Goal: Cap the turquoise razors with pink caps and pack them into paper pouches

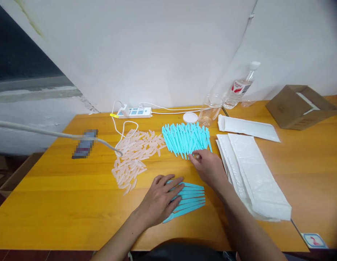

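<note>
Right now the left hand (160, 197) lies flat, fingers spread, pressing on a small row of teal sticks (188, 203) on the wooden surface (62, 203). Beyond that row, the right hand (209, 166) pinches at the near edge of the big teal pile (186, 139); what its fingertips hold cannot be told. Left of the pile lies a heap of pale pink caps (134, 156); right of it, white padded bags (252, 174). Behind it stand a power strip (134, 112), a white lid (190, 117) and a bottle (240, 87).
</note>
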The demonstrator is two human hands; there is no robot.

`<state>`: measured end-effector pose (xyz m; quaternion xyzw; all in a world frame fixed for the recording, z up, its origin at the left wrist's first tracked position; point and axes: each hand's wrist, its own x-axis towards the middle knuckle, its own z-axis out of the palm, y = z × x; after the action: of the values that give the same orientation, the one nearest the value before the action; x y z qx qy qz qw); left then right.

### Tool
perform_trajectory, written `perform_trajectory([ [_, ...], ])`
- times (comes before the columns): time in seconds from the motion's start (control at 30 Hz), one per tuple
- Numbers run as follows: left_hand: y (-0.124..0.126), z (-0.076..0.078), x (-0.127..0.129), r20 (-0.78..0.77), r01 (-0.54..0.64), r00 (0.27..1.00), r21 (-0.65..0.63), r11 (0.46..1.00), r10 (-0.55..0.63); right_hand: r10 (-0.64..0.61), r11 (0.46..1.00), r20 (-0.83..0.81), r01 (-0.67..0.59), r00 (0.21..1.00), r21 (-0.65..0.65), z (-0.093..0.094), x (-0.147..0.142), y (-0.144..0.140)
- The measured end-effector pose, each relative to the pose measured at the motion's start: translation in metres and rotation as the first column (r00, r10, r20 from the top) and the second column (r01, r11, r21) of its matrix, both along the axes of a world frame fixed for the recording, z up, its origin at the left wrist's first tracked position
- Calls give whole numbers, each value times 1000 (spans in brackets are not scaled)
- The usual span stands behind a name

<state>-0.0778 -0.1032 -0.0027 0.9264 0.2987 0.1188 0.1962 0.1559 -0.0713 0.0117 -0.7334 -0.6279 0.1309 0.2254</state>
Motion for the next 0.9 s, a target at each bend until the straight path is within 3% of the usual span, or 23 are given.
perform_trajectory([
  [0.1,-10,1,-1,-18,23,1000,-11,1000,-23,-134,989,89,138,987,-46,0,-4,31],
  [0.27,-9,7,-10,52,12,999,-58,998,-9,-196,963,117,214,974,-164,-7,-5,56],
  [0.37,14,6,-23,121,-159,980,-8,987,159,-204,952,130,228,970,-204,-7,-2,59],
  [0.47,49,2,-39,141,-361,926,56,931,350,-203,946,129,229,971,-231,-5,0,61],
  [0.53,71,-1,-46,124,-422,904,106,900,409,-203,948,104,222,974,-230,-4,2,61],
  [0.7,105,-1,-39,12,-290,955,217,932,295,-217,957,49,223,975,-186,-7,2,59],
  [0.9,119,1,-24,-79,-146,982,248,958,170,-247,957,19,247,969,-151,-4,3,53],
])
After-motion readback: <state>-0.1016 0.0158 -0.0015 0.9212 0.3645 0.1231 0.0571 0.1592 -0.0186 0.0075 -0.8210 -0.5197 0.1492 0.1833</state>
